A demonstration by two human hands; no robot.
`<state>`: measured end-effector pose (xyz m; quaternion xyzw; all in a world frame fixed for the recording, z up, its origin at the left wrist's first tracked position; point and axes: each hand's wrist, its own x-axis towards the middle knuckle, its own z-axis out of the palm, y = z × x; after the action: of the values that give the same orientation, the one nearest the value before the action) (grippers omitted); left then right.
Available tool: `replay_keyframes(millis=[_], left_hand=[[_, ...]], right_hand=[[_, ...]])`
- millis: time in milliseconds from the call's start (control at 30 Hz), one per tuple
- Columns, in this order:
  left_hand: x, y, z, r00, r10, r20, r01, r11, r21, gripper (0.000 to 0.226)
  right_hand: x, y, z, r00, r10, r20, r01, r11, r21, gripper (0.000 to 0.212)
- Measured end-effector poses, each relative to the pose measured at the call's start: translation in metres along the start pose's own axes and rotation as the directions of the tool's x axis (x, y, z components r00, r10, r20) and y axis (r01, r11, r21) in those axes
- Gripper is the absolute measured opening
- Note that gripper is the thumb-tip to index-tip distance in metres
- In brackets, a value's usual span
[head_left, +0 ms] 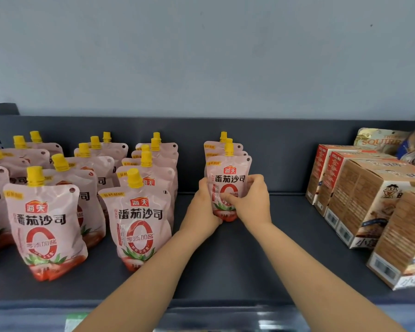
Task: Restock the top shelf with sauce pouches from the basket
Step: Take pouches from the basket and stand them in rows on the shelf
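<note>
A pink tomato sauce pouch (pixel 228 178) with a yellow cap stands upright on the dark top shelf (pixel 225 264), at the front of a short row of three pouches. My left hand (pixel 205 207) grips its left side and my right hand (pixel 250 200) grips its right side, thumb across the front. Several rows of the same pouches (pixel 139 212) stand to the left. The basket is out of view.
Brown and red cartons (pixel 359 200) line the right side of the shelf, with snack bags (pixel 379 140) behind them. Bare shelf lies in front of my hands and between the held row and the cartons. A dark back panel (pixel 285 152) closes the rear.
</note>
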<state>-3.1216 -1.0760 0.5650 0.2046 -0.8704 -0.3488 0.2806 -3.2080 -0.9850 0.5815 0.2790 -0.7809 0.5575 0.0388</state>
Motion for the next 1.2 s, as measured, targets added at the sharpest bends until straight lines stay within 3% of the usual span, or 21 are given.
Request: replay_keyframes(millis=[267, 367, 500, 567, 700, 867, 967, 1200], left_hand=[[-0.007, 0.016, -0.007, 0.994, 0.06, -0.094, -0.058, 0.998, 0.018, 0.104], [-0.018, 0.029, -0.014, 0.976, 0.135, -0.172, -0.115, 0.986, 0.119, 0.111], [-0.043, 0.049, -0.02, 0.939, 0.259, -0.226, -0.191, 0.94, 0.284, 0.095], [-0.062, 0.062, -0.02, 0.927, 0.305, -0.218, -0.219, 0.912, 0.348, 0.097], [-0.113, 0.09, -0.011, 0.91, 0.361, -0.204, -0.233, 0.852, 0.468, 0.096], [-0.187, 0.115, 0.012, 0.92, 0.372, -0.124, -0.228, 0.764, 0.604, 0.091], [-0.232, 0.117, 0.03, 0.931, 0.361, -0.052, -0.244, 0.724, 0.645, 0.089], [-0.325, 0.083, 0.079, 0.955, 0.253, 0.158, -0.29, 0.666, 0.687, 0.087]], right_hand=[[-0.027, -0.005, -0.019, 0.999, -0.027, 0.023, 0.03, 0.991, -0.127, 0.082], [-0.045, -0.006, -0.04, 0.996, -0.089, -0.01, 0.084, 0.965, -0.248, 0.078], [-0.077, -0.007, -0.08, 0.976, -0.214, -0.031, 0.173, 0.86, -0.48, 0.069], [-0.094, -0.005, -0.104, 0.966, -0.258, -0.028, 0.194, 0.788, -0.585, 0.068], [-0.133, 0.003, -0.151, 0.957, -0.288, -0.035, 0.195, 0.729, -0.656, 0.067], [-0.194, 0.021, -0.201, 0.947, -0.321, -0.013, 0.226, 0.695, -0.683, 0.064], [-0.233, 0.037, -0.216, 0.944, -0.33, -0.001, 0.254, 0.728, -0.637, 0.059], [-0.314, 0.095, -0.217, 0.982, -0.18, 0.051, 0.177, 0.804, -0.567, 0.053]])
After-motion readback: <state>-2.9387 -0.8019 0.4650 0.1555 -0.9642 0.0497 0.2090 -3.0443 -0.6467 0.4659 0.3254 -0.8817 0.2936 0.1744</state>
